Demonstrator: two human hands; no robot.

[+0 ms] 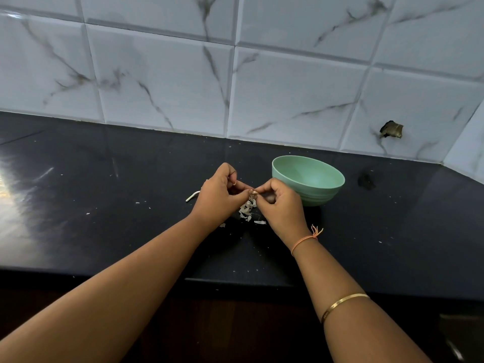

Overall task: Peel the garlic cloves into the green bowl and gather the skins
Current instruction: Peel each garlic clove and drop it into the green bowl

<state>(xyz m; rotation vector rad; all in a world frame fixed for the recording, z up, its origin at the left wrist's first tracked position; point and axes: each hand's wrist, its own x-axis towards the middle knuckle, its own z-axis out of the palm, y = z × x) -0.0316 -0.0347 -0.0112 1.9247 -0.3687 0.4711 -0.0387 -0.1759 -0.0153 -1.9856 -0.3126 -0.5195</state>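
Two hands meet over the dark counter (104, 210). The left hand (218, 196) and the right hand (281, 205) both pinch one small garlic clove (253, 192) between their fingertips, with the other fingers curled in. Under the clove a little heap of white skins (247, 209) lies on the counter, and a thin white stalk bit (192, 196) lies just beside the left hand. The green bowl (318, 196) stands upright on the counter just beside the right hand, near the tiled wall (162, 74) (the right arm wears an orange thread (305, 239) and a gold bangle (343, 302)).
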